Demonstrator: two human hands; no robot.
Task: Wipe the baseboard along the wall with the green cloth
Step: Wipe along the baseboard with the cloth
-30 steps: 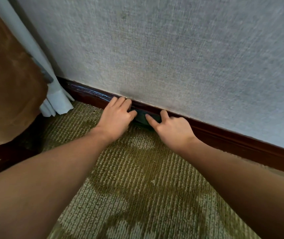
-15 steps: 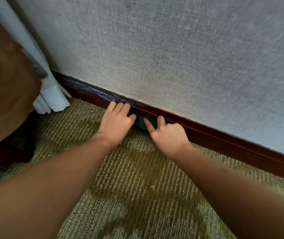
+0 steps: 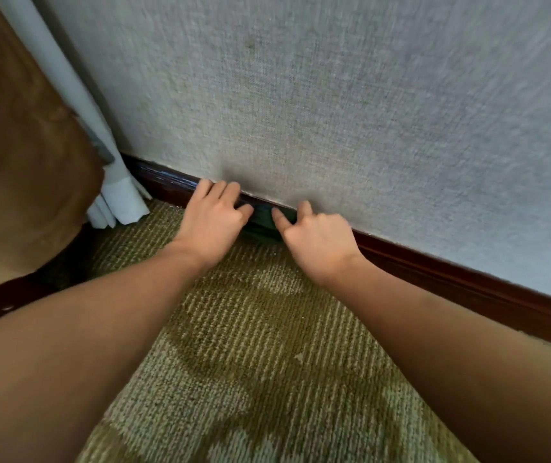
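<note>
A dark brown glossy baseboard runs along the foot of the grey textured wall, from the left corner down to the right. A dark green cloth is pressed against it, mostly hidden between my hands. My left hand lies over the cloth's left part, fingers reaching the baseboard's top edge, thumb on the cloth. My right hand holds the cloth's right part, thumb and forefinger stretched onto it, the other fingers curled.
A white curtain hangs to the floor in the left corner. A brown upholstered piece of furniture stands at the far left. Patterned green carpet covers the floor beneath my arms.
Both hands and the cloth have slid a little to the left along the baseboard, and my hands have drawn closer together, leaving less cloth showing.
</note>
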